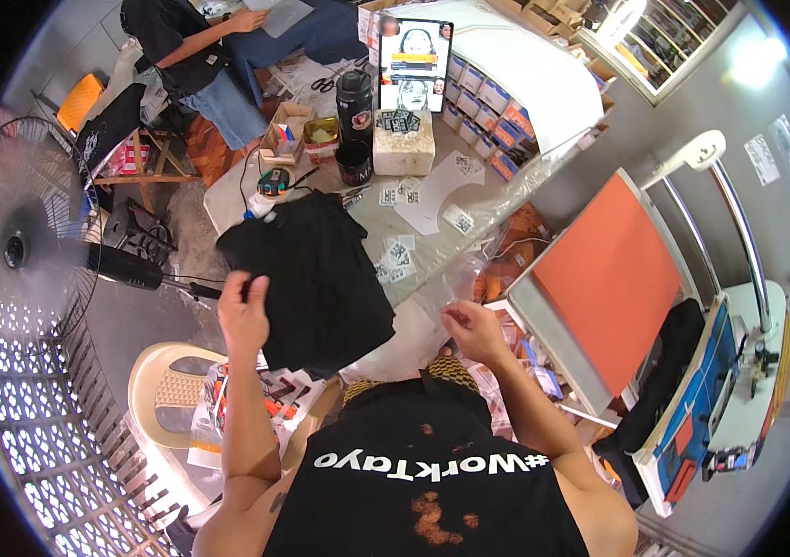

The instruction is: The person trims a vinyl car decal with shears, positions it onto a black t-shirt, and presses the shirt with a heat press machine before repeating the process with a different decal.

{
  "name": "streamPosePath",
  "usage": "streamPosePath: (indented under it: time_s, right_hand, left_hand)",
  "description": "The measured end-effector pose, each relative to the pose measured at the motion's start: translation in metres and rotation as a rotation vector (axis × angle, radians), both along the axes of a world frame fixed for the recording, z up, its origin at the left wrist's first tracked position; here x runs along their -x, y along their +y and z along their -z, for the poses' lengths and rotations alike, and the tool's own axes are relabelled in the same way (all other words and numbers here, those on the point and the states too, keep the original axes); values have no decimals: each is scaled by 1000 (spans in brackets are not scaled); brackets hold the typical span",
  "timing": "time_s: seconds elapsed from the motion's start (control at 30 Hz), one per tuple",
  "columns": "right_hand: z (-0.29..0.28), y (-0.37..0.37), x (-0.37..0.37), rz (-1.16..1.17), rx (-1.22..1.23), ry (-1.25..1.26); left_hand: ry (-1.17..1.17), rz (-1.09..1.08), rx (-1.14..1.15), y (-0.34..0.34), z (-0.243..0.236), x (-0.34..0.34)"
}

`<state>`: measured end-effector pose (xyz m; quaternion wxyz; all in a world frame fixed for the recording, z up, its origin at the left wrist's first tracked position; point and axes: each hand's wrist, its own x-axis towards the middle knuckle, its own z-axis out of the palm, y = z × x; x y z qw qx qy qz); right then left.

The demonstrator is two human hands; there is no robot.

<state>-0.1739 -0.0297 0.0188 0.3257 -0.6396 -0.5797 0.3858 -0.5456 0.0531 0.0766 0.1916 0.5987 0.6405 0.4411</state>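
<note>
My left hand [245, 311] is at the near-left edge of a stack of folded black cloth [316, 278], thumb and fingers a little apart with a narrow gap between the tips; whether skin meets fabric there I cannot tell. The stack lies on the left part of the grey tabletop [228, 195], its near end reaching toward my body.

My right hand [471, 330] is well apart from the cloth, to its right, fingers curled and bunched near clear plastic film [460, 283]. Whether they pinch anything is not discernible (film that transparent hides well).

Beyond the stack: a black mug [354, 164], a black bottle [354, 100] behind it, and a pale block [404, 148] in front of an upright lit screen [414, 60]. Small printed labels [401, 192] lie to the right of the cloth, some overlapping.

To my right, a press with an orange-red pad [608, 278]; to my left, a fan [14, 251] and a beige plastic chair [149, 395]. Another person [172, 46] is at upper left, one arm extended.
</note>
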Motion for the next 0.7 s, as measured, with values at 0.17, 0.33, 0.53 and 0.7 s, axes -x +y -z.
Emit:
streamPosePath:
  time_s: [0.17,0.33,0.53,0.7]
  right_hand:
    - [-47,-11,19,14,-336,671]
    - [-160,-61,-4,181,-643,1162]
    - [-181,-229,-90,195,-1065,954]
    - [-160,-352,-151,359,-1179,715]
  left_hand:
    - [-184,927,-138,-69,-83,-95]
    - [-651,1772,-196,-141,-166,-170]
    - [-622,1738,-785,-208,-206,-253]
    - [-587,1731,-513,-226,-176,-280]
